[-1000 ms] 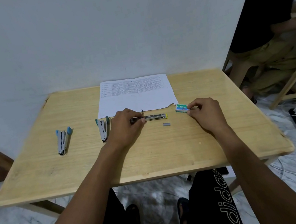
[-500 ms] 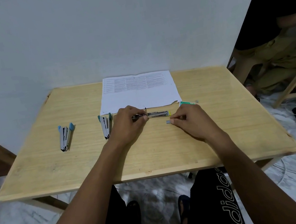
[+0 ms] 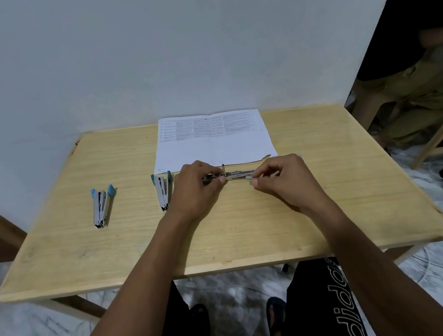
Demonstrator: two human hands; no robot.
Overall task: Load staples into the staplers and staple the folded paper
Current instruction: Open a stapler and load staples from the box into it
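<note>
The left hand [image 3: 197, 186] is gripping the open silver metal stapler [image 3: 237, 176], which is lying on the light wooden table [image 3: 83, 256] just in front of the white printed paper [image 3: 214, 145]. Its fingers are hiding the stapler's left part. The right hand [image 3: 283, 179] is pinching a small grey piece [image 3: 250, 176] at the stapler's right end, and it is hard to make out. A silver stapler with blue tips [image 3: 101, 205] and a silver stapler with green tips [image 3: 163, 190] are lying to the left.

black legwear [image 3: 310, 313] on both legs; white outlined block lettering [image 3: 341, 294] running down right leg. dark footwear [image 3: 275, 314] on both feet. forearms [image 3: 145, 281] bare, uncovered to frame edge.
</note>
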